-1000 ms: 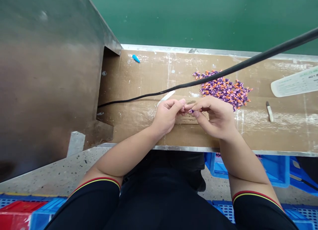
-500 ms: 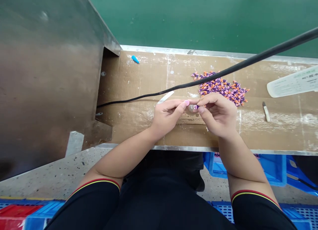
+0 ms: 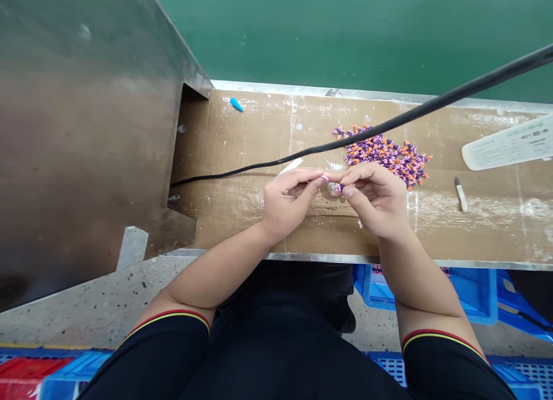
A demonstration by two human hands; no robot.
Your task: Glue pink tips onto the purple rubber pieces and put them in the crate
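Note:
My left hand (image 3: 288, 203) is closed in a pinch on a small pink piece (image 3: 324, 178), mostly covered by thumb and forefinger. Close beside it, my right hand (image 3: 378, 198) pinches a small purple figure (image 3: 339, 187) between thumb and fingertips. The fingertips of both hands nearly meet over the cardboard sheet (image 3: 259, 135). Behind my right hand lies a pile of small purple, pink and orange figures (image 3: 391, 153). A white strip (image 3: 292, 166) lies just beyond my left hand.
A black cable (image 3: 319, 149) crosses above the bench from the metal housing (image 3: 95, 129) at left. A white bottle (image 3: 510, 144) and a short white-handled tool (image 3: 461, 195) lie at right. A blue tapered piece (image 3: 236, 105) is at the back left. Blue bins (image 3: 475, 293) stand below.
The pink piece has turned and now shows a thinner edge. Both hands have shifted slightly to the left, still pinching their pieces.

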